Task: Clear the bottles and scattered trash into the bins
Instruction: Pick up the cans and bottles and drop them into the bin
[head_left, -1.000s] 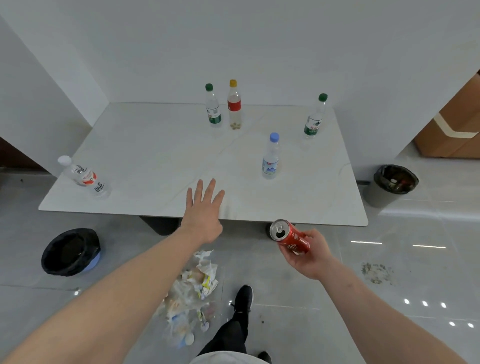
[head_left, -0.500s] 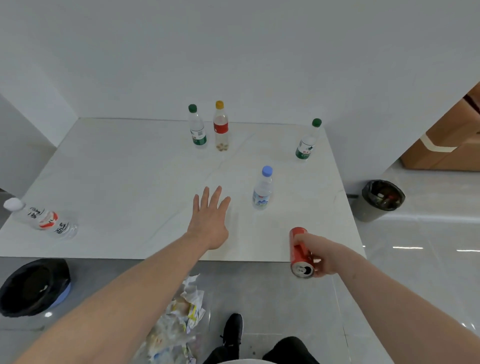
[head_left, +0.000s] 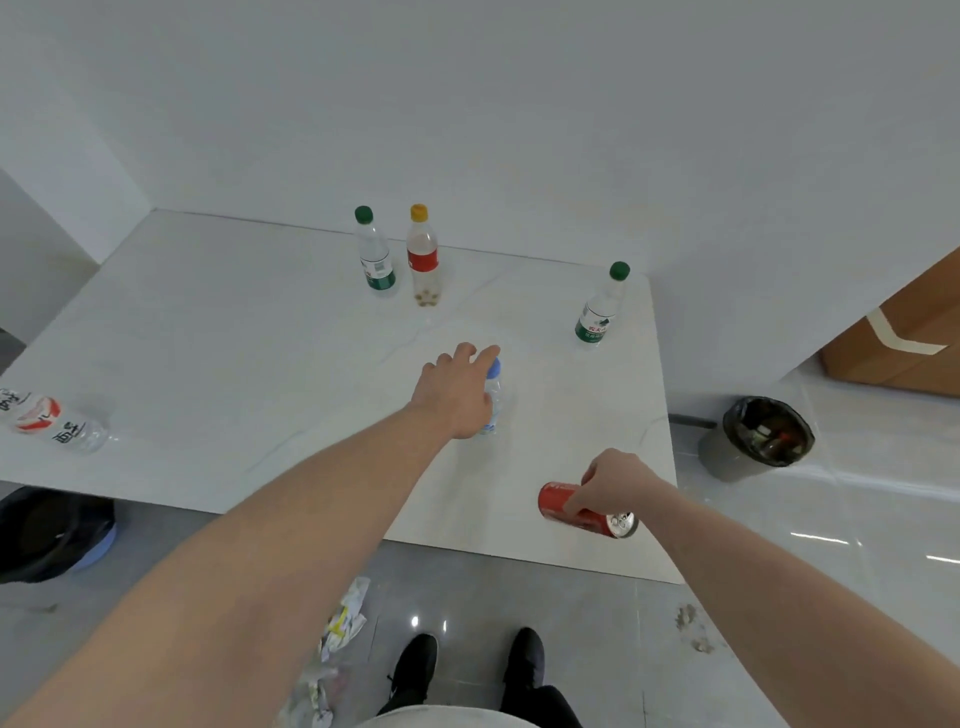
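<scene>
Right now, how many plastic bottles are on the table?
5: two at the back, one far right, one behind the left hand, one lying far left.

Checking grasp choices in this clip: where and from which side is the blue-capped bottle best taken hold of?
Probably round its body just below the blue cap, coming from the near left, as the left hand is doing. The blue-capped bottle stands upright on the table with free space around it, so a side wrap suits its round shape. The right hand holds the red can.
</scene>
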